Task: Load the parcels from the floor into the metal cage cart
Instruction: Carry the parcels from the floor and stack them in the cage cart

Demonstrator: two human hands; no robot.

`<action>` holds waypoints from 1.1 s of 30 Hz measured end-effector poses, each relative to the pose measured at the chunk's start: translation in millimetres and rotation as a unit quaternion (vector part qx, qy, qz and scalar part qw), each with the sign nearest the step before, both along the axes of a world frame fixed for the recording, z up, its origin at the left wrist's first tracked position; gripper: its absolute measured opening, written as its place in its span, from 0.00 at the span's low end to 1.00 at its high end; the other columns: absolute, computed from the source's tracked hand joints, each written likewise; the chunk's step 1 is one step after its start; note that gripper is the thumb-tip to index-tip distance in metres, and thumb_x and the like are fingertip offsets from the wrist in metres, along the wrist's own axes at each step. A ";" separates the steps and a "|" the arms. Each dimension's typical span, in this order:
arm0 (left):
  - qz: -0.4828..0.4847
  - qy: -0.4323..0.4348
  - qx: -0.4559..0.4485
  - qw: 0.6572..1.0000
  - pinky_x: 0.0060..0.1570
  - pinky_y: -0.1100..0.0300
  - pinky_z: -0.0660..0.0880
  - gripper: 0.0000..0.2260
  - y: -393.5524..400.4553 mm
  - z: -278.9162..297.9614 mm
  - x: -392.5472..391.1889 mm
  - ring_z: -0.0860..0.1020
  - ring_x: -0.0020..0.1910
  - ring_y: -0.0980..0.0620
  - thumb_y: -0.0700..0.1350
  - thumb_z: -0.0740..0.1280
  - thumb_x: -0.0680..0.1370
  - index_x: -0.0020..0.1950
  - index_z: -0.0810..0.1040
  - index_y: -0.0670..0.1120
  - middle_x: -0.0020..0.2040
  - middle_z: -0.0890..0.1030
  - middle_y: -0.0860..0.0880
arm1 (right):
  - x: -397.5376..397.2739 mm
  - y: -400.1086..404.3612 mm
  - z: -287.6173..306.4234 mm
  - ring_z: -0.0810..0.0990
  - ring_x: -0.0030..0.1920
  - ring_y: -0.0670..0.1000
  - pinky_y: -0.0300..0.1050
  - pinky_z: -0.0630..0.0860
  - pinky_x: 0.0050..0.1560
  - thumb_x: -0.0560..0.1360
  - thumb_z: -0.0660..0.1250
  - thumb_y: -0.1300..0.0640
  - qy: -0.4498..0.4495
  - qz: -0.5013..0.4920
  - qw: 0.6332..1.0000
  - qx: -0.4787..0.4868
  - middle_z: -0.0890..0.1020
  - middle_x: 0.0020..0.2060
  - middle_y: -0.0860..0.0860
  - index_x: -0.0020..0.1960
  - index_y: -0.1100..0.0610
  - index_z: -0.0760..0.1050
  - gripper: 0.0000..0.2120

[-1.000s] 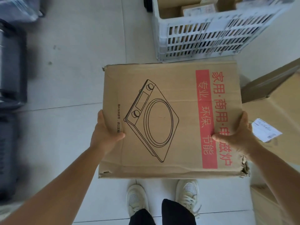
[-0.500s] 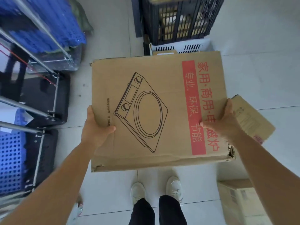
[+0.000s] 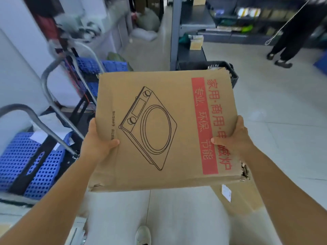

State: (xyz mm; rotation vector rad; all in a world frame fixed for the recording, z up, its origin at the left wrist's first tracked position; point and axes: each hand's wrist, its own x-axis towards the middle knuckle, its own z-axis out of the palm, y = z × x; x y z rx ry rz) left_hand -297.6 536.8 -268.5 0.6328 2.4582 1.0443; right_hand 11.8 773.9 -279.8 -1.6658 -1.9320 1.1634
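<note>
The cardboard box (image 3: 164,128) sits between both hands, cart frames (image 3: 53,124) left, crate (image 3: 233,76) behind.

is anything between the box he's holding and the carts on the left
Nothing visible blocks it. Left hand and right hand hold the cardboard box above the floor; the metal-framed carts with blue crates stand just left of it, with only open air between.

A pale tiled floor (image 3: 276,121) fills the scene; a brown cardboard parcel (image 3: 237,200) with a white label lies on it at lower right; a black slatted crate (image 3: 231,71) stands further ahead beside a grey shelving unit (image 3: 192,50); pale sacks (image 3: 145,35) lie in the far aisle; a white shoe (image 3: 143,236) rests at the bottom edge.
</note>
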 end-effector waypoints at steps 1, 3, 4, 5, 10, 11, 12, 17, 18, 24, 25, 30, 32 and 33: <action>0.010 0.006 0.006 1.000 0.58 0.44 0.71 0.39 -10.0 12.8 5.3 0.75 0.58 0.42 0.42 0.75 0.71 0.74 0.56 0.52 0.63 0.74 0.48 | 0.4 -2.6 12.2 0.76 0.61 0.56 0.63 0.77 0.56 0.51 0.82 0.47 0.006 0.010 1.000 0.005 0.73 0.61 0.52 0.66 0.49 0.58 0.51; 0.029 0.019 0.020 0.999 0.59 0.44 0.71 0.39 -32.4 37.5 15.7 0.74 0.61 0.42 0.43 0.75 0.71 0.74 0.56 0.52 0.65 0.74 0.47 | -0.7 -10.7 38.7 0.77 0.59 0.56 0.62 0.78 0.55 0.48 0.81 0.42 0.016 0.029 0.999 0.026 0.74 0.60 0.51 0.68 0.49 0.57 0.55; 0.041 0.027 0.024 0.999 0.59 0.45 0.71 0.39 -44.6 50.0 20.6 0.74 0.61 0.42 0.43 0.75 0.71 0.74 0.56 0.52 0.66 0.73 0.47 | -2.1 -15.5 51.6 0.77 0.59 0.56 0.62 0.78 0.55 0.47 0.80 0.41 0.018 0.042 0.998 0.037 0.74 0.60 0.51 0.70 0.48 0.55 0.57; 0.052 0.036 0.027 0.998 0.58 0.46 0.71 0.38 -57.6 62.1 24.1 0.74 0.61 0.42 0.44 0.75 0.71 0.74 0.56 0.51 0.66 0.73 0.47 | -4.1 -21.5 64.8 0.77 0.59 0.56 0.63 0.78 0.55 0.48 0.80 0.41 0.025 0.059 0.997 0.044 0.74 0.61 0.52 0.71 0.48 0.55 0.57; 0.102 0.076 0.047 0.991 0.58 0.47 0.71 0.40 -122.1 123.1 31.5 0.72 0.64 0.41 0.45 0.74 0.71 0.76 0.55 0.52 0.67 0.71 0.49 | -26.8 -51.6 122.8 0.74 0.62 0.57 0.57 0.76 0.56 0.60 0.82 0.50 0.057 0.123 0.988 0.076 0.69 0.65 0.54 0.70 0.48 0.55 0.49; 0.114 0.085 0.050 0.989 0.58 0.48 0.70 0.40 -135.6 134.7 32.8 0.72 0.64 0.41 0.44 0.74 0.71 0.76 0.54 0.52 0.68 0.71 0.48 | -33.7 -59.8 132.9 0.73 0.62 0.57 0.56 0.74 0.55 0.62 0.82 0.52 0.064 0.133 0.986 0.074 0.69 0.64 0.52 0.71 0.48 0.54 0.48; 0.127 0.093 0.052 0.986 0.57 0.49 0.70 0.40 -149.5 145.6 33.6 0.72 0.64 0.41 0.44 0.74 0.71 0.77 0.53 0.51 0.69 0.71 0.48 | -40.0 -67.8 142.5 0.73 0.63 0.57 0.56 0.73 0.55 0.63 0.81 0.53 0.070 0.146 0.984 0.075 0.68 0.64 0.52 0.72 0.47 0.54 0.48; 0.193 0.125 0.053 0.972 0.58 0.50 0.70 0.42 -228.2 185.3 29.5 0.73 0.63 0.42 0.46 0.75 0.70 0.77 0.54 0.51 0.68 0.72 0.48 | -85.7 -118.2 181.6 0.72 0.63 0.57 0.57 0.74 0.55 0.62 0.82 0.52 0.082 0.196 0.974 0.085 0.68 0.68 0.55 0.69 0.50 0.57 0.45; 0.208 0.130 0.056 0.968 0.56 0.51 0.70 0.41 -245.5 191.1 27.9 0.73 0.63 0.42 0.45 0.75 0.70 0.76 0.55 0.51 0.68 0.72 0.48 | -96.5 -130.7 187.6 0.71 0.65 0.58 0.60 0.74 0.57 0.61 0.82 0.50 0.081 0.209 0.970 0.088 0.66 0.69 0.55 0.72 0.50 0.54 0.50; 0.280 0.141 0.091 0.945 0.53 0.55 0.68 0.40 -359.8 214.5 15.3 0.73 0.59 0.44 0.42 0.74 0.70 0.76 0.56 0.50 0.66 0.73 0.48 | -161.6 -224.4 223.2 0.71 0.67 0.58 0.63 0.72 0.63 0.53 0.83 0.44 0.117 0.279 0.948 0.097 0.67 0.70 0.53 0.76 0.46 0.50 0.61; 0.293 0.142 0.093 0.941 0.53 0.55 0.69 0.41 -381.9 217.6 11.2 0.73 0.59 0.44 0.42 0.75 0.70 0.77 0.55 0.51 0.66 0.73 0.48 | -173.5 -242.4 227.2 0.71 0.67 0.57 0.63 0.72 0.63 0.50 0.82 0.42 0.124 0.292 0.944 0.096 0.67 0.70 0.53 0.76 0.46 0.50 0.63; 0.349 0.148 0.093 0.920 0.64 0.48 0.70 0.47 -498.3 233.1 -9.9 0.70 0.67 0.42 0.44 0.77 0.69 0.79 0.50 0.52 0.72 0.69 0.47 | -231.5 -344.1 242.4 0.72 0.64 0.56 0.61 0.73 0.61 0.57 0.83 0.50 0.159 0.346 0.920 0.095 0.70 0.65 0.53 0.66 0.47 0.60 0.45; 0.367 0.165 0.092 0.911 0.62 0.49 0.71 0.46 -542.0 237.7 -16.3 0.71 0.65 0.43 0.44 0.77 0.68 0.79 0.51 0.51 0.70 0.70 0.46 | -252.5 -383.9 244.0 0.72 0.63 0.56 0.58 0.73 0.59 0.60 0.83 0.53 0.173 0.368 0.909 0.090 0.70 0.64 0.53 0.64 0.46 0.61 0.41; 0.374 0.173 0.091 0.907 0.60 0.50 0.71 0.46 -562.3 239.6 -18.6 0.72 0.63 0.43 0.44 0.77 0.69 0.78 0.52 0.50 0.69 0.71 0.46 | -263.0 -401.7 243.6 0.72 0.63 0.56 0.57 0.73 0.59 0.61 0.82 0.54 0.180 0.377 0.904 0.089 0.70 0.65 0.53 0.63 0.46 0.61 0.40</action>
